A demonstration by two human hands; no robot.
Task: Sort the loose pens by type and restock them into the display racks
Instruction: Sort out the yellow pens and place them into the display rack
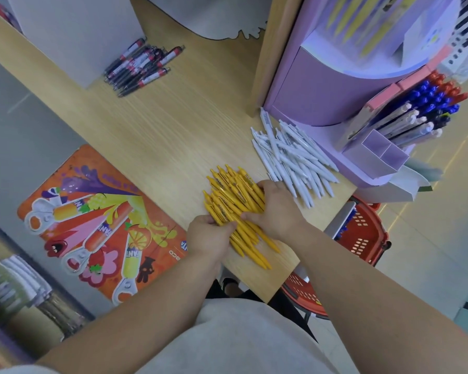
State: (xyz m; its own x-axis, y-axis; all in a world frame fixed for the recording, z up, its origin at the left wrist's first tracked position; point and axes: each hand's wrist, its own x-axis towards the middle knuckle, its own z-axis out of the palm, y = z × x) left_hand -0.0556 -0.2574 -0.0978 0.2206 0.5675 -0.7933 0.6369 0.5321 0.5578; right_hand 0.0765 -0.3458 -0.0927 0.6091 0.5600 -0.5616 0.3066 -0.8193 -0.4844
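Observation:
A bundle of yellow pens [233, 195] lies on the wooden counter [160, 125] near its front edge. My left hand [208, 236] grips the bundle from the left side, fingers curled round it. My right hand [277, 209] grips it from the right, thumb and fingers closed over the pens. A loose pile of white pens [292, 157] lies to the right of the yellow ones. A pile of black-and-red pens [141, 66] lies at the far left of the counter. The purple display rack [368, 147] at the right holds white, blue and red pens upright.
An orange drinks poster [92, 225] is fixed on the panel left of the counter. A red shopping basket [362, 238] sits on the floor below the counter's right end. A white board [73, 31] stands at the back of the counter.

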